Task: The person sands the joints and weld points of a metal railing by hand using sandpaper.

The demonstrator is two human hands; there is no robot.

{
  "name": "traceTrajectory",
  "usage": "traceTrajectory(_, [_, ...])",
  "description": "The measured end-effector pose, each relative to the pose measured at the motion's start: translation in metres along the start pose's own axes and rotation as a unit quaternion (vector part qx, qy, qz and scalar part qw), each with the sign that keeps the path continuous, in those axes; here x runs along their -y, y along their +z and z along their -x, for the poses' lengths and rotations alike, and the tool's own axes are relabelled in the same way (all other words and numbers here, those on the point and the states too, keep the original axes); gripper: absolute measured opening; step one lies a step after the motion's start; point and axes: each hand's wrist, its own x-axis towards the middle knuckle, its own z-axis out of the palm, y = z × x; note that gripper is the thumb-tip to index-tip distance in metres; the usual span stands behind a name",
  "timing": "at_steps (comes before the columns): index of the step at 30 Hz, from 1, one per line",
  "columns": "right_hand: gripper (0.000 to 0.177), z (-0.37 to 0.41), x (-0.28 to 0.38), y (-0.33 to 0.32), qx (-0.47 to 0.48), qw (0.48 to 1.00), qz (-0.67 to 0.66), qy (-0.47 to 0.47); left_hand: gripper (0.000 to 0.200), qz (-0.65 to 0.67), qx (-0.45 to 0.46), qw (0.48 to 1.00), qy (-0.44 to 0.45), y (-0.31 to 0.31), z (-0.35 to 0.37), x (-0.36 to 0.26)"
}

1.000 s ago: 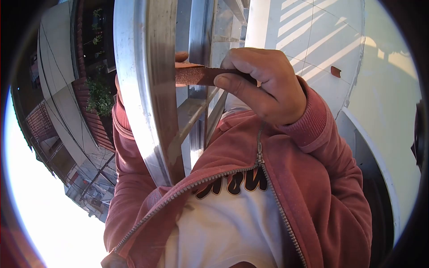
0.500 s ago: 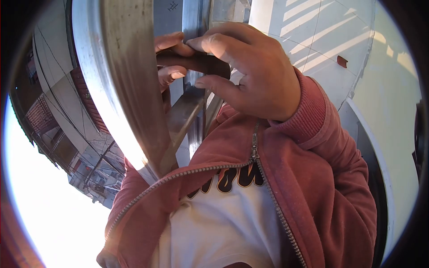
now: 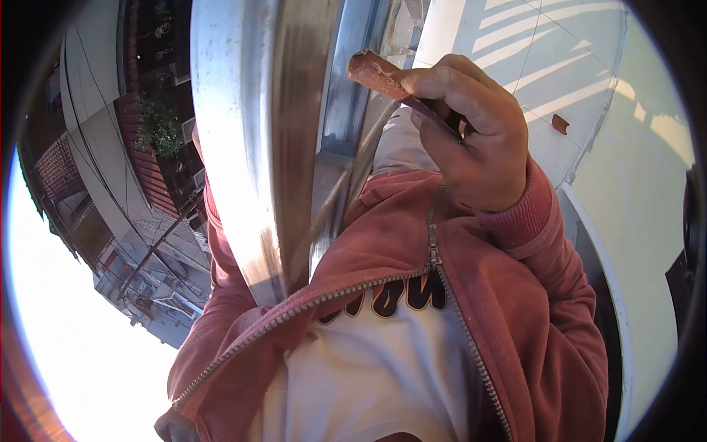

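My right hand (image 3: 479,125) is closed on a folded piece of reddish-brown sandpaper (image 3: 377,75), pinched between thumb and fingers. Its rough end sticks out to the left, apart from the metal. Left of it stands a shiny metal post (image 3: 247,132), bright on one face and brownish on the other. Only a sliver of skin, seemingly my left hand (image 3: 197,140), shows at the post's left edge; its fingers are hidden behind the metal.
Another metal upright (image 3: 353,81) and a crossbar (image 3: 331,195) lie beyond the post. A small reddish-brown scrap (image 3: 560,124) rests on the light tiled floor (image 3: 545,81). Buildings and a green plant (image 3: 158,127) are far off at the left.
My right hand has drawn back to the right with the sandpaper. The fingers of my left hand, seen beside it before, have gone behind the post. The view has shifted slightly.
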Motion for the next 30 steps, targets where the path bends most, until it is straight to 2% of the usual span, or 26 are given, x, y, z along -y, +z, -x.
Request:
traceTrajectory(1, [0.033,-0.001,0.000,0.001,0.002,1.000,0.001,-0.004,0.044,0.002,-0.068,0.990,-0.121,-0.024,0.020,0.000])
traceTrajectory(3, [0.043,0.005,0.000,0.005,0.065,0.992,0.020,-0.110,0.057,-0.041,-0.109,0.976,-0.182,-0.042,0.043,0.000])
traceTrajectory(4, [0.041,0.011,0.006,0.013,0.108,0.989,0.042,-0.087,0.057,-0.040,-0.109,0.976,-0.183,-0.044,0.047,0.005])
traceTrajectory(5, [0.041,0.014,0.009,0.024,0.108,0.989,0.043,-0.086,0.058,-0.045,-0.098,0.975,-0.193,-0.044,0.046,0.006])
traceTrajectory(7, [0.035,0.018,0.014,0.043,0.147,0.972,0.146,-0.109,0.059,-0.056,-0.075,0.972,-0.213,-0.042,0.046,0.008])
traceTrajectory(9, [0.038,0.016,0.021,0.039,0.151,0.967,0.169,-0.119,0.060,-0.069,-0.051,0.969,-0.233,-0.042,0.048,0.009])
traceTrajectory(11, [0.045,0.018,0.022,0.030,0.212,0.955,0.190,-0.085,0.061,-0.081,-0.026,0.963,-0.254,-0.042,0.048,0.008])
traceTrajectory(21, [0.047,0.019,0.018,0.023,0.213,0.961,0.154,-0.084,0.065,-0.145,0.072,0.923,-0.350,-0.044,0.038,0.026])
traceTrajectory(23, [0.048,0.011,0.016,0.028,0.232,0.958,0.122,-0.116,0.066,-0.159,0.094,0.912,-0.368,-0.045,0.036,0.030])
traceTrajectory(27, [0.050,0.008,0.022,0.026,0.268,0.948,0.158,-0.068,0.068,-0.184,0.147,0.884,-0.403,-0.043,0.027,0.037])
traceTrajectory(29, [0.052,0.013,0.030,-0.017,0.362,0.907,0.211,0.045,0.069,-0.194,0.166,0.869,-0.423,-0.041,0.027,0.033])
traceTrajectory(30, [0.053,0.028,0.009,-0.035,0.305,0.931,0.193,0.060,0.070,-0.199,0.177,0.865,-0.426,-0.040,0.023,0.035])
